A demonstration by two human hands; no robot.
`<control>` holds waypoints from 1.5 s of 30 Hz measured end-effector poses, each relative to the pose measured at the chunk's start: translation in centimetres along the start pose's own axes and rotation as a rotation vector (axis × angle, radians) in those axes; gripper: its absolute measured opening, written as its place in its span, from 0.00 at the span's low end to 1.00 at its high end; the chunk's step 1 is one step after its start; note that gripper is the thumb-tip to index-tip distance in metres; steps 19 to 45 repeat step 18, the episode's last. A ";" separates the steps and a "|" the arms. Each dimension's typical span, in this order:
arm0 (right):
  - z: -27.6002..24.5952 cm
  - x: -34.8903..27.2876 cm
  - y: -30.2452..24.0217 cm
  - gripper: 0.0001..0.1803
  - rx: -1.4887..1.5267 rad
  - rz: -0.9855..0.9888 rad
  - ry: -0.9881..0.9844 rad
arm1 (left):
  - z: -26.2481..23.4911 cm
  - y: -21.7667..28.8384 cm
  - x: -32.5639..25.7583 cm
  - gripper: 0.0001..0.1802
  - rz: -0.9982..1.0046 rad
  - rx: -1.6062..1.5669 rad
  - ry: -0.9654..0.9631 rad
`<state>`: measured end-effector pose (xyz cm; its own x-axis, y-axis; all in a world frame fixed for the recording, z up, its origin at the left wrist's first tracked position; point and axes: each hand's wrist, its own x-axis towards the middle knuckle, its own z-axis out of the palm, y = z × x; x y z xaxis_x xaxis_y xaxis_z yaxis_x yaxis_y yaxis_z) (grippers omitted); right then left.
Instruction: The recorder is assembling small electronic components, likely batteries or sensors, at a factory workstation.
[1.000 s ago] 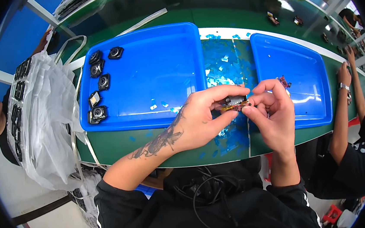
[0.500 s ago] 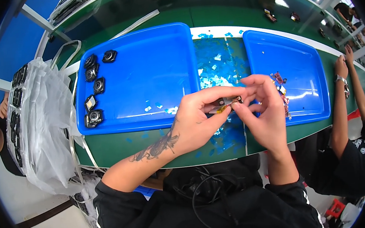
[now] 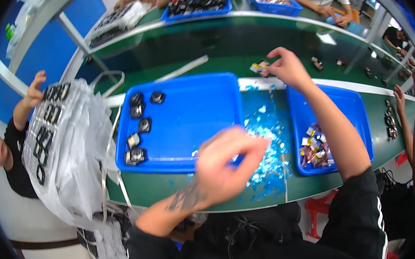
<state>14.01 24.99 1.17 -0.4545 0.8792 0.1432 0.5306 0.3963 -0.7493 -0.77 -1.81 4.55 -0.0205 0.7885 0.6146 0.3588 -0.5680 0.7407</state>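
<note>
My right hand (image 3: 288, 70) is stretched out over the far green strip beyond the trays. Its thumb and fingers close on a small electronic module (image 3: 260, 67) with silver and yellow patches. My left hand (image 3: 225, 165), blurred by motion, hovers by the near right corner of the large blue tray (image 3: 191, 116). Its thumb and fingertips come together in a pinch; what they hold, if anything, I cannot make out. Several black camera-like units (image 3: 136, 98) sit along that tray's left side. Under my right forearm, a smaller blue tray (image 3: 356, 111) holds a pile of small modules (image 3: 315, 147).
Bits of blue and white film (image 3: 269, 158) litter the green table between the trays. White plastic-wrapped stacks (image 3: 76, 155) with black parts stand at the left, beside a person. Loose modules (image 3: 316, 63) lie on the far strip. Other people work across and at the right.
The view has tilted up. My hands, together over the table before, have parted: the right has reached far forward with a module at its fingers, the left stays near the large tray.
</note>
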 end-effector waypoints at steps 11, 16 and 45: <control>1.0 6.1 5.3 0.29 -0.200 0.154 0.031 | -2.6 13.0 -0.6 0.07 0.688 -0.040 0.292; -6.0 2.7 6.8 0.19 -0.144 -0.026 0.052 | -7.2 14.9 1.7 0.08 0.478 0.120 -0.288; -8.9 -0.8 4.2 0.17 -0.201 -0.026 -0.073 | -7.4 12.9 1.0 0.16 0.464 0.535 -0.020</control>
